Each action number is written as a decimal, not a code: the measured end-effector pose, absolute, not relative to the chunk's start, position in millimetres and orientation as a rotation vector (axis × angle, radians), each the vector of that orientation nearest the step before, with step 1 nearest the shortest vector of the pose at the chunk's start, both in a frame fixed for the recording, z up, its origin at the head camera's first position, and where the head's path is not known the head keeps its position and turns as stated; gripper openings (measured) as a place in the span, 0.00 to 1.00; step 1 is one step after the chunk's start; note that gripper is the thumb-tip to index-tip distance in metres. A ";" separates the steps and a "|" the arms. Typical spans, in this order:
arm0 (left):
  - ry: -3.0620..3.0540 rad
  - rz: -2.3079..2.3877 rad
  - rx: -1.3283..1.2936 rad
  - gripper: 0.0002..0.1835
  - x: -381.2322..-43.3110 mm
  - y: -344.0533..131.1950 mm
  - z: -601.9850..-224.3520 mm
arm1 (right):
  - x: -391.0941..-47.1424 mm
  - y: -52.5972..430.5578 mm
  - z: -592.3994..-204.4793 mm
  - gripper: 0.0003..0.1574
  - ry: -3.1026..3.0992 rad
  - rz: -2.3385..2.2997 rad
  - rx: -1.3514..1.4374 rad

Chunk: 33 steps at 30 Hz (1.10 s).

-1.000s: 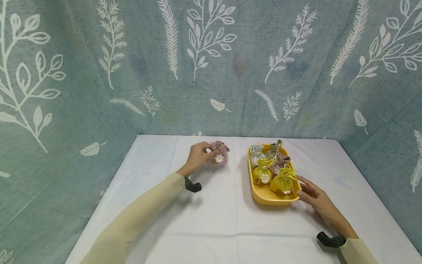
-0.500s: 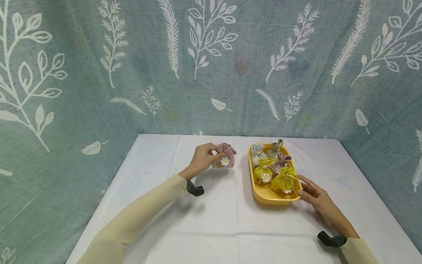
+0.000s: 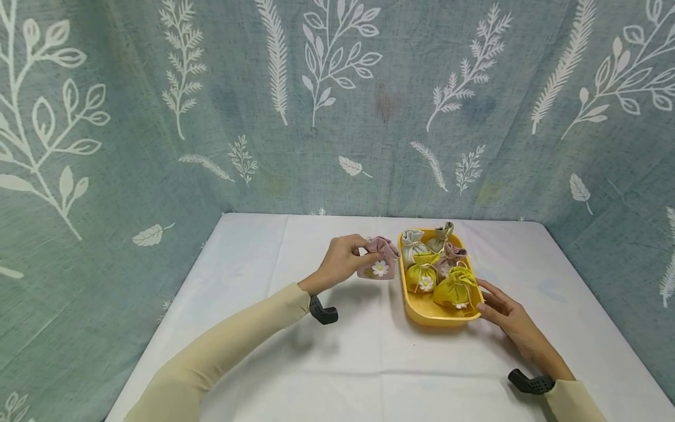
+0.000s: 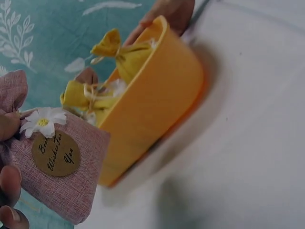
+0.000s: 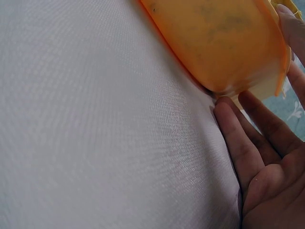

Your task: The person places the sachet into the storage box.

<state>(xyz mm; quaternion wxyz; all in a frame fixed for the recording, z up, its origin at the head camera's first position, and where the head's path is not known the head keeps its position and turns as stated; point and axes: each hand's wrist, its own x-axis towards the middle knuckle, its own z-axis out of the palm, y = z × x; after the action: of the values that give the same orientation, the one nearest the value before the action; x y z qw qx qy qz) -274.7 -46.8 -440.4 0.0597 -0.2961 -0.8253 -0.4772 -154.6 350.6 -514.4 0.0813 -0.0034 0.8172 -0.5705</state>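
My left hand (image 3: 343,261) pinches a pink drawstring pouch (image 3: 377,271) by its gathered neck, holding it above the table just left of a yellow plastic tub (image 3: 432,321). In the left wrist view the pouch shows a white flower (image 4: 44,122) and a round brown tag (image 4: 56,155) reading "Best Wishes For You". At the tub's near right corner, my right hand (image 3: 508,322) holds the rim, thumb at the edge. Its other fingers (image 5: 238,138) lie low against the outer wall. Inside the tub sit yellow pouches (image 3: 453,288), a mauve one (image 3: 449,258), a pale grey one (image 3: 412,246) and an olive one (image 3: 440,237).
A white cloth (image 3: 348,375) covers the table. Green leaf-patterned fabric (image 3: 295,158) hangs behind it and along both sides. A black wrist device (image 3: 323,312) is on the left wrist, another black device (image 3: 529,384) on the right.
The left hand has carried the pink pouch to the right and slightly nearer, up close to the tub's left side. The right hand and the tub have stayed in place.
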 end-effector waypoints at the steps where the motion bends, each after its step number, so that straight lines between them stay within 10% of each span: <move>1: -2.500 -1.449 -0.907 0.08 -272.6 -44.4 -439.7 | -154.7 350.4 -514.5 0.45 2.446 -1.698 -0.004; 33: -2.379 -1.461 -1.366 0.05 -237.0 39.3 -432.4 | -154.3 349.4 -513.4 0.44 2.434 -1.702 0.002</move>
<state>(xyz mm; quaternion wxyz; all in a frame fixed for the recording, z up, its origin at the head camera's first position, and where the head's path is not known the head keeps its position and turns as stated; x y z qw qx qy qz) -237.0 39.3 -432.4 0.0168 -0.4395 -0.7653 -0.4700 -154.3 349.4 -513.4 0.0858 0.0008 0.8164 -0.5710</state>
